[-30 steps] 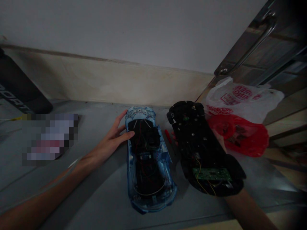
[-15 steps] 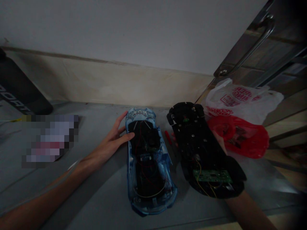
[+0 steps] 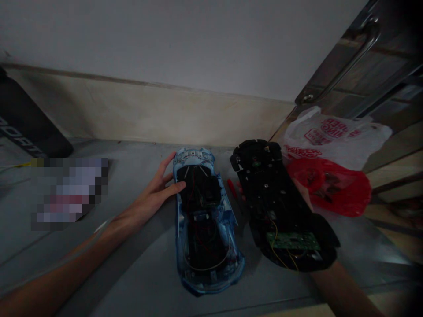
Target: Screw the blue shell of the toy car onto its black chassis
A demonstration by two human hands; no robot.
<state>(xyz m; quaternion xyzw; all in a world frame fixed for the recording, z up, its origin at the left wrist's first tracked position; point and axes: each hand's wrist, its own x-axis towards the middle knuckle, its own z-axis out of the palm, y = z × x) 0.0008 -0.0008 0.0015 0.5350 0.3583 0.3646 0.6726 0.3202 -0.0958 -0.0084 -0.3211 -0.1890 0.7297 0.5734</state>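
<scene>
A blue toy car body shell lies upside down on the grey surface, its dark inside and thin wires facing up. My left hand grips its left edge, with the thumb over the rim and the fingers along the outer side. To the right, my right hand holds the black toy car chassis from below, fingertips showing at its left edge. Wheels, a green circuit board and loose yellow wires show on the chassis. Between the two parts lies a red-handled tool, its far end dark and hard to make out.
A white plastic bag with red print and a red plastic bag sit at the right. A blurred-out packet and a black object with lettering are at the left. A wall closes off the back.
Both hands keep the same hold on the shell and the chassis. Only a very slight shift of the view shows.
</scene>
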